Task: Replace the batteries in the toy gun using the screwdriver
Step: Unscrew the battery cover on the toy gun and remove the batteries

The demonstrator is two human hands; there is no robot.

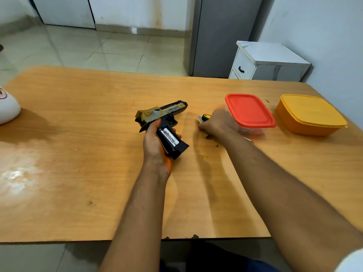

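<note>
My left hand (155, 142) grips the black and gold toy gun (163, 114) by its handle, just above the middle of the table. The handle's battery bay is uncovered and white batteries (171, 137) lie in it. To the right, my right hand (216, 123) is curled over a screwdriver with a yellow and black handle (205, 116); its thin metal tip (249, 139) pokes out beyond my wrist. The fingers hide most of the tool, and whether they have closed on it is unclear.
A clear box with a red lid (249, 110) stands just right of my right hand, a yellow lidded box (310, 114) further right. A white object (7, 107) sits at the table's left edge. A white cabinet (269, 61) stands behind the table (88, 154).
</note>
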